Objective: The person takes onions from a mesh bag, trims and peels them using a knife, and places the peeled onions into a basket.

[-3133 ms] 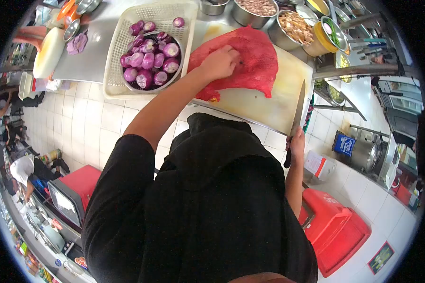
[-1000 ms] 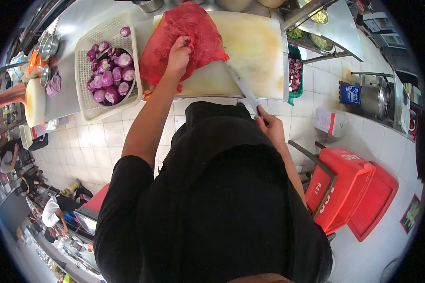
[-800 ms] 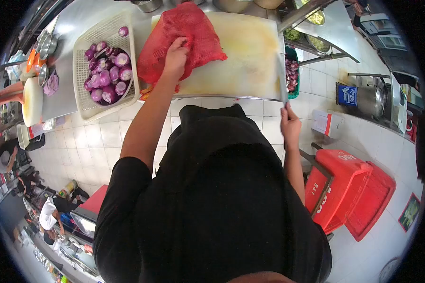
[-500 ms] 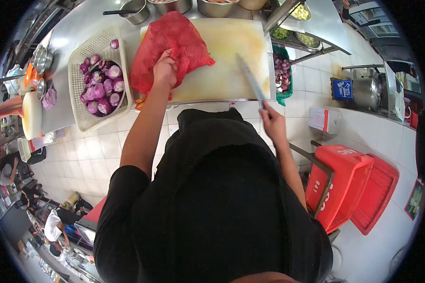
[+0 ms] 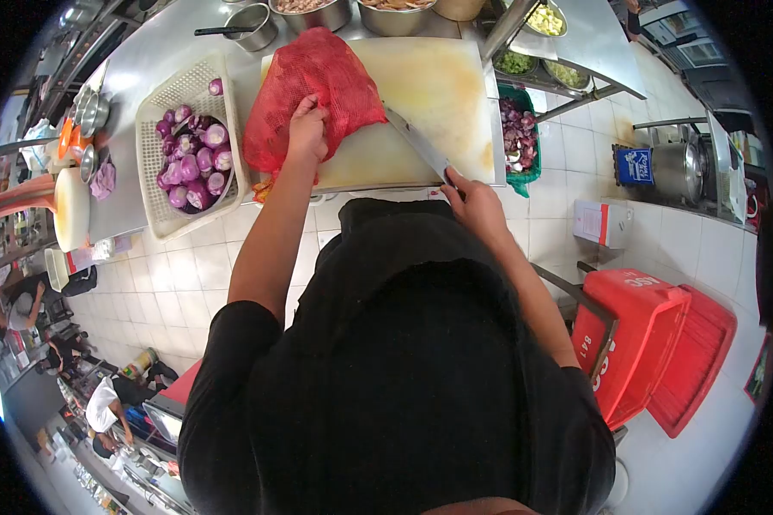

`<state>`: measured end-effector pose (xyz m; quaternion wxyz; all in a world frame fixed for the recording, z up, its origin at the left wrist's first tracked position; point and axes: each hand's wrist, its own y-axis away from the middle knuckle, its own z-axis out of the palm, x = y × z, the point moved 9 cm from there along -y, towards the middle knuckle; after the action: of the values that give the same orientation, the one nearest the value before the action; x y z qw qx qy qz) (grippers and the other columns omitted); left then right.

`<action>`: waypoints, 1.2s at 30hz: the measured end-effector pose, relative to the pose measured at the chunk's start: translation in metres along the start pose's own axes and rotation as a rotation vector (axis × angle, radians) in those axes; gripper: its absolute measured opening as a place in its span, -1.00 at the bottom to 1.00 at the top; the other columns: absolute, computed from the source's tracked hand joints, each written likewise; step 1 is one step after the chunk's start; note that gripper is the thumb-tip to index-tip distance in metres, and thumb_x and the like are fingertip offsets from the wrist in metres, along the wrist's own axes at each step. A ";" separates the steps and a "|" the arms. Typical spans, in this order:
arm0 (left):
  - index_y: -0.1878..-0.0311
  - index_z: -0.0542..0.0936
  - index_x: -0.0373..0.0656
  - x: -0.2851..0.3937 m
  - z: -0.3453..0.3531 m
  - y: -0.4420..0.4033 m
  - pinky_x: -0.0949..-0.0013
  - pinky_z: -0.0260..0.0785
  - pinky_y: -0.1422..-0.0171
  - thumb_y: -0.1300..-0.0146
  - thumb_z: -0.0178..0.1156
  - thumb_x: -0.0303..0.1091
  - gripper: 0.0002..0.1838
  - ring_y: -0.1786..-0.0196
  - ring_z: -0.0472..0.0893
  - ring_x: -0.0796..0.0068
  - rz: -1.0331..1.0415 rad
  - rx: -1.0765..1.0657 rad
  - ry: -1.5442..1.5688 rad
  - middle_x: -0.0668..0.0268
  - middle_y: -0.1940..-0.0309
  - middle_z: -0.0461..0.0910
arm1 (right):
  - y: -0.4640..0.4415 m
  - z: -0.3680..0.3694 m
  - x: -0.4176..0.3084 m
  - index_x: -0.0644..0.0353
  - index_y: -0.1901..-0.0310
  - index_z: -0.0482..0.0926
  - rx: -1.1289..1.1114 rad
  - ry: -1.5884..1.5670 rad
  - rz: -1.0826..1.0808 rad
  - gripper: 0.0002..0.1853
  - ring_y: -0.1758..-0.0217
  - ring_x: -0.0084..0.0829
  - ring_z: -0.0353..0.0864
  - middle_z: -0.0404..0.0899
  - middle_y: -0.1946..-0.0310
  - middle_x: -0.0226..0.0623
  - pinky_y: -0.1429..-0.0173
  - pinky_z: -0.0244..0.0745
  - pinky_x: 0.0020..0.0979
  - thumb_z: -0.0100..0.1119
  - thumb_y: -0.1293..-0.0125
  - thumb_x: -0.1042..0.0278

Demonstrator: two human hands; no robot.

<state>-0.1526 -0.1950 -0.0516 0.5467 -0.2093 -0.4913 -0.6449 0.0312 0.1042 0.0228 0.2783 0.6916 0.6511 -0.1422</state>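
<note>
A red mesh bag (image 5: 335,73), bulging with its contents, lies on the left part of the cutting board (image 5: 429,73). My left hand (image 5: 308,130) is closed on the mesh at the bag's near side. In my right hand (image 5: 479,204) is a kitchen knife (image 5: 418,144), gripped by its handle. The blade slants over the board toward the left, its tip close to the bag's right corner; whether it touches cannot be told. What the bag holds is hidden by the mesh.
Left of the board stands a white plastic basket (image 5: 149,142) with peeled purple onions (image 5: 204,159). A green crate (image 5: 532,154) of onion pieces sits at right. Metal pots (image 5: 318,17) line the back. Red bins (image 5: 631,343) stand on the floor at lower right.
The knife has swung left, from the right part of the board to beside the bag's corner. My left hand still grips the bag. The whole view has shifted slightly.
</note>
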 end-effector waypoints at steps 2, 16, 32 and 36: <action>-0.02 0.56 -0.13 -0.004 -0.010 -0.006 0.56 0.23 0.49 -0.19 0.03 -0.67 -0.65 0.48 0.45 0.69 -0.006 -0.029 0.006 0.45 0.36 0.58 | -0.006 -0.005 0.006 0.06 -0.17 0.59 0.078 -0.046 0.014 -0.61 0.23 0.13 0.67 0.65 0.35 0.13 0.12 0.53 0.02 0.18 -0.38 0.11; 0.03 0.63 -0.19 0.007 0.023 0.009 0.45 0.47 0.00 -0.24 0.15 -0.64 -0.74 0.15 0.64 0.53 0.171 -0.102 -0.289 0.38 0.18 0.69 | 0.033 -0.036 0.152 0.21 -0.32 0.42 0.279 -0.906 0.635 -0.45 0.70 -0.65 0.35 0.48 0.55 -0.38 0.66 0.20 -0.53 0.21 -0.42 0.09; 0.00 0.53 -0.28 0.049 0.030 0.045 0.35 0.49 -0.01 -0.05 0.35 -0.53 -0.60 0.13 0.64 0.42 0.534 0.063 -0.840 0.20 0.21 0.65 | 0.049 -0.001 0.103 0.19 0.02 0.38 0.013 -0.745 0.426 -0.81 0.66 -0.60 0.40 0.58 0.55 -0.30 0.60 0.34 -0.46 -0.03 -0.36 0.42; -0.06 0.50 -0.30 0.080 0.009 0.087 0.36 0.48 -0.09 -0.06 0.45 -0.45 -0.51 0.10 0.62 0.44 0.575 0.117 -0.664 0.24 0.12 0.61 | 0.054 0.000 0.107 0.22 0.17 0.37 0.000 -0.662 0.365 -0.90 0.57 -0.48 0.50 0.59 0.55 -0.24 0.46 0.36 -0.39 -0.05 -0.32 0.45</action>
<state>-0.1006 -0.2205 0.0523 0.5275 -0.5020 -0.5978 -0.3353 0.0963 0.1916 -0.0261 0.4944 0.7129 0.3920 -0.3062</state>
